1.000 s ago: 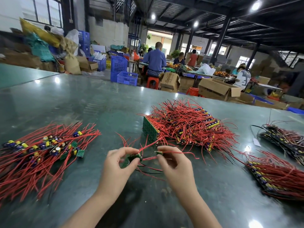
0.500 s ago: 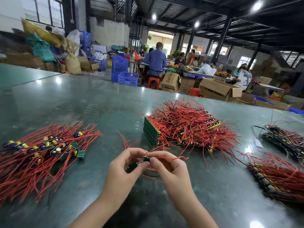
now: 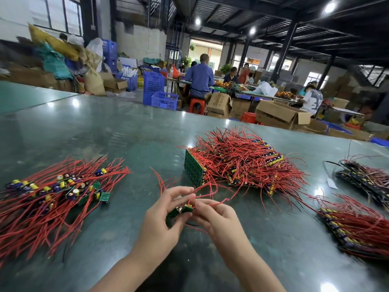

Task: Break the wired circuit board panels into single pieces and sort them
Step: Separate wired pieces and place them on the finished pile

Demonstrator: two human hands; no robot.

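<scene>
A small green circuit board strip (image 3: 182, 209) with red wires sits between my two hands just above the table. My left hand (image 3: 164, 220) pinches its left part, and my right hand (image 3: 212, 218) pinches its right end, fingertips nearly touching. Left of them lies a spread heap of single boards (image 3: 59, 192) with yellow and purple capacitors and long red leads. Behind my hands lies a stack of whole wired panels (image 3: 237, 165), one green panel edge facing me.
More wired panels (image 3: 357, 226) lie at the right, with a darker stack (image 3: 366, 178) behind them. The green table (image 3: 94, 131) stretches far back. Beyond it, people sit at benches among cardboard boxes (image 3: 280, 114) and blue crates (image 3: 155, 89).
My hands came together from a small gap, and both now pinch the same strip. The view has dipped slightly closer to the table.
</scene>
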